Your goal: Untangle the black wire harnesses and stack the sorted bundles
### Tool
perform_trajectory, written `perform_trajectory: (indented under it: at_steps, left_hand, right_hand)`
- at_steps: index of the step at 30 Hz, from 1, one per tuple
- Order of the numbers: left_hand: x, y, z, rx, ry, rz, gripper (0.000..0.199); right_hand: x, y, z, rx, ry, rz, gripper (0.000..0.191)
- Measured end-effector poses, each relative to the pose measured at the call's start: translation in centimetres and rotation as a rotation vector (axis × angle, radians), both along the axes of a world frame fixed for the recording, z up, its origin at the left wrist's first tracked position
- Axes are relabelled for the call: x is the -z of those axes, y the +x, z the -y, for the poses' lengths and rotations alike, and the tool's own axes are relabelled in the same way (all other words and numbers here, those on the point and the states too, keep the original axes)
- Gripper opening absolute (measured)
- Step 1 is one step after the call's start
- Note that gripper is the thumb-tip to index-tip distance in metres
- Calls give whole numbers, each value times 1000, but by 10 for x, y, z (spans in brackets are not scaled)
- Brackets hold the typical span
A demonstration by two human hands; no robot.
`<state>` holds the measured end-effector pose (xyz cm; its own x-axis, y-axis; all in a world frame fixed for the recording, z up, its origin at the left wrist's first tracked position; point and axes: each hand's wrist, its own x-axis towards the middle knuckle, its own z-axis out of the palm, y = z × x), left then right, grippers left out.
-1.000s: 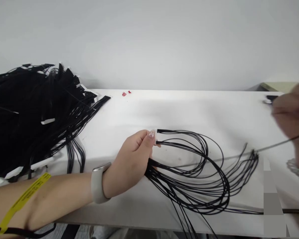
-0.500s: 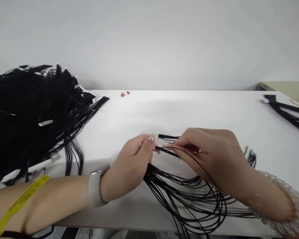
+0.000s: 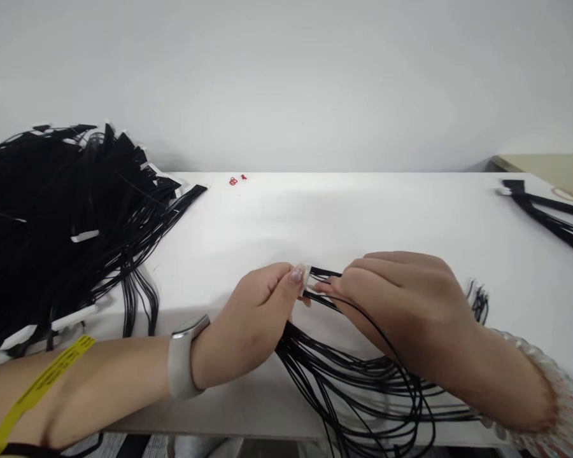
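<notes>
Between thumb and fingers, my left hand [image 3: 260, 324] grips a white connector [image 3: 306, 278] with black wires running out of it to the right. My right hand [image 3: 401, 312] is pinched close beside the connector, its fingertips on a thin black wire. That wire arcs back over the fingers and down toward the bundle. Below both hands, a loose bundle of black wires [image 3: 348, 375] hangs in loops from under my left hand over the table's front edge. The wire end at the right fingertips is too small to make out.
A large heap of black wire harnesses [image 3: 76, 222] with white connectors covers the left of the white table [image 3: 363, 210]. Small red pieces [image 3: 233, 181] lie near the back edge. Another black harness [image 3: 544, 213] rests at the far right, and wire ends [image 3: 480, 302] show behind my right wrist.
Both hands and the connector have shifted slightly down, the connector a little to the right and tilted more. My right fingers have closed in nearer to the connector.
</notes>
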<state>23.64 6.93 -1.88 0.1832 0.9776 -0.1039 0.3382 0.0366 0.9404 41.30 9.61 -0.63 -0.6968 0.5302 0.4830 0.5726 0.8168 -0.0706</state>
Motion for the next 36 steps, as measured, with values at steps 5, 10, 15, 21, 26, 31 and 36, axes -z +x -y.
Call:
perform_trajectory:
  at_steps: [5, 10, 15, 21, 26, 31, 36]
  left_hand:
    - [1, 0, -1, 14, -2, -44, 39]
    - [1, -1, -2, 30, -1, -93, 39]
    - [-2, -1, -1, 86, 4, -126, 39]
    - [-1, -1, -1, 127, 21, -136, 38]
    - [4, -2, -6, -19, -58, -27, 40]
    - [10, -3, -13, -252, -183, 289, 39]
    - [11, -3, -11, -254, -184, 258, 42]
  right_hand:
    - [-3, -1, 0, -28, 30, 79, 18]
    - [-7, -5, -1, -47, 129, 98, 24]
    - [-10, -7, 0, -55, 184, 106, 25]
    - [-5, -9, -1, -96, 160, 146, 26]
    - [-16, 6, -15, 6, 29, 150, 19]
    - [-41, 40, -26, 104, -220, -44, 41]
    - [-31, 45, -16, -6, -902, 455, 38]
